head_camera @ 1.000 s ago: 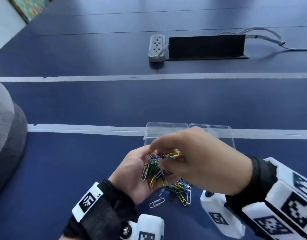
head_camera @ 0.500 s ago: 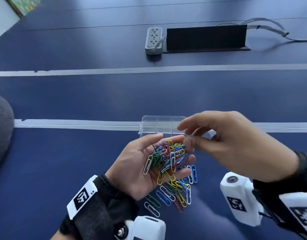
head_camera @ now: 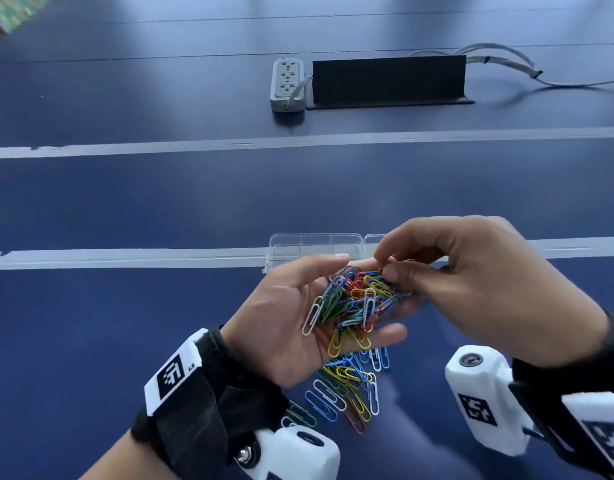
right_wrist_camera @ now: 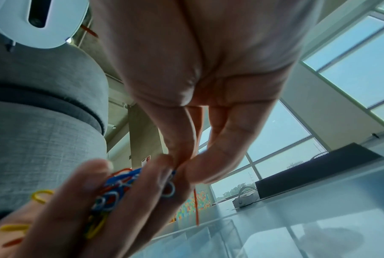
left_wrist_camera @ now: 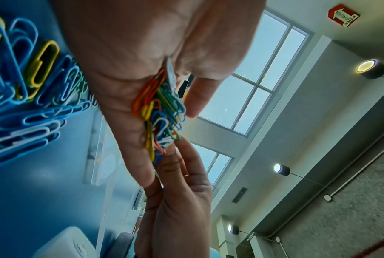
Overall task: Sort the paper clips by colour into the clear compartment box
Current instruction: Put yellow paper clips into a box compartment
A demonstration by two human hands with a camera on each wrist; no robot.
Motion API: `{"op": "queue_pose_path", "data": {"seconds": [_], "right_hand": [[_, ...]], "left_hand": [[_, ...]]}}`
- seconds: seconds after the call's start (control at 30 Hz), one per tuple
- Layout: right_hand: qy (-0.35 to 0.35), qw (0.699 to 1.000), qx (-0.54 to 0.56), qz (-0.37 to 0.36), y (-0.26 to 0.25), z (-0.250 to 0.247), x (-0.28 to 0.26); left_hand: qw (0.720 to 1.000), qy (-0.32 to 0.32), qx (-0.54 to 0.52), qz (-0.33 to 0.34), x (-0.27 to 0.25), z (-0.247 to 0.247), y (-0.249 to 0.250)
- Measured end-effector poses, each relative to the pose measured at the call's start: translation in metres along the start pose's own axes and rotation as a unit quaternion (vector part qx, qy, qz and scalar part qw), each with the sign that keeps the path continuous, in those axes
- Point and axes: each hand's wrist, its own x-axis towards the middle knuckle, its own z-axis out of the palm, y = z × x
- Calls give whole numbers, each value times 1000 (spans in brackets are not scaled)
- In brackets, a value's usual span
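My left hand lies palm up above the table and cradles a heap of mixed coloured paper clips on loosely spread fingers. My right hand reaches in from the right, thumb and forefinger pinching a clip at the far edge of the heap. The right wrist view shows that pinch against the clips. The clear compartment box stands just beyond both hands, partly hidden by them. More loose clips lie on the blue table under my left hand, and again in the left wrist view.
A grey power strip and a black upright panel with cables sit far back on the table. White tape lines cross the blue surface. A grey upholstered seat is to my left.
Half a second ago my right hand was lifted to the right, over the box. It has come back down to the heap in my left palm. The left hand barely moved.
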Motion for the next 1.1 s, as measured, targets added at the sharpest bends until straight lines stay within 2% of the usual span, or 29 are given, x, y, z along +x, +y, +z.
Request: {"op": "queue_pose_path", "data": {"seconds": [0.2,0.27,0.37,0.5,0.6,0.73,0.87,1.0,1.1], "right_hand": [[-11,999,-41,-2,-4,-4,6],[-4,1000,-22,-10,-7,-7,7],[-40,999,-13,-26,-13,-5,10],[-94,989,-103,-52,-17,6,19],[-96,983,-142,-72,-19,12,25],[-70,986,-118,-98,-20,13,31],[-47,993,-33,-104,-25,8,41],[-108,991,21,-77,-28,13,50],[-133,989,26,-64,-31,13,46]], "left_hand": [[999,20,-4,32,-6,-5,4],[998,31,-9,48,-7,-7,6],[997,39,-4,67,-9,-11,9],[996,34,10,83,-11,-13,10],[993,47,19,102,-11,-13,11],[990,64,23,125,-10,-14,14],[985,82,6,151,-12,-17,20],[983,93,11,158,-13,-20,21],[987,77,27,136,-15,-19,18]]}}
